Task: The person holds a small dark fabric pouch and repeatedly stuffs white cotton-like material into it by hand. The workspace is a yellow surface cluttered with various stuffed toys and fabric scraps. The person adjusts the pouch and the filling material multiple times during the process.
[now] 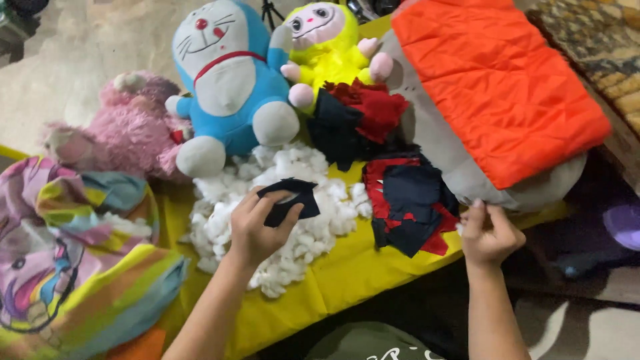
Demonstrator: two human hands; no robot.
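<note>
My left hand (257,230) pinches a dark navy fabric scrap (291,200) between thumb and fingers, holding it just over the heap of white stuffing (300,233) in the middle of the yellow sheet (347,273). My right hand (489,233) is curled shut at the sheet's near right edge, fingertips touching the grey cushion (453,160); whether it grips anything I cannot tell. Beside it lies a pile of red and navy scraps (407,203). At the near left corner sits a rainbow-striped pillow (73,260). Farther back stand a pink plush (127,127), a blue cat plush (227,80) and a yellow plush (327,47), with an orange quilted cover (493,80) on the cushion.
</note>
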